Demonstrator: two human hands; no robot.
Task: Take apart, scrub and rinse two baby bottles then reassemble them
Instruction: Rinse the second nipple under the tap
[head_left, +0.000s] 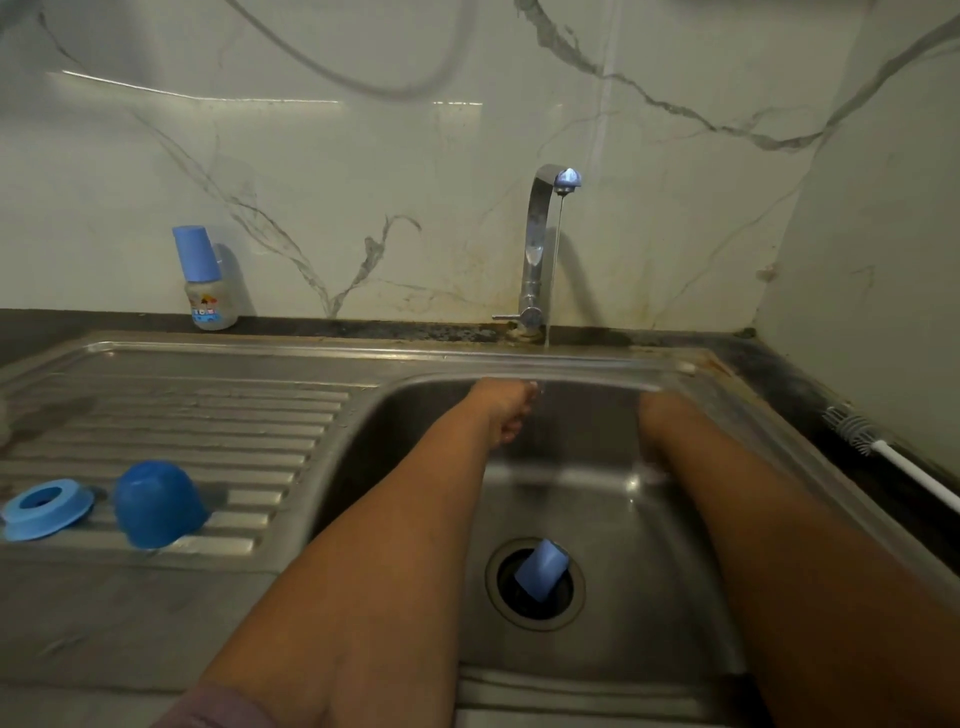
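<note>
Head view: one bottle (210, 283) stands capped on the counter, far left of the left hand (506, 413); cap (158, 505) and ring (45, 508) lie on the drainboard, left of that forearm. Left hand's under the tap (540, 249) stream w/ fingers curled, can't tell if holding anything. Right hand (655, 436) low in the sink (613, 670), blurred, grip can't tell. Blue piece (540, 570) sits tilted in the drain below both hands; risk: running water could wedge it deeper.
</note>
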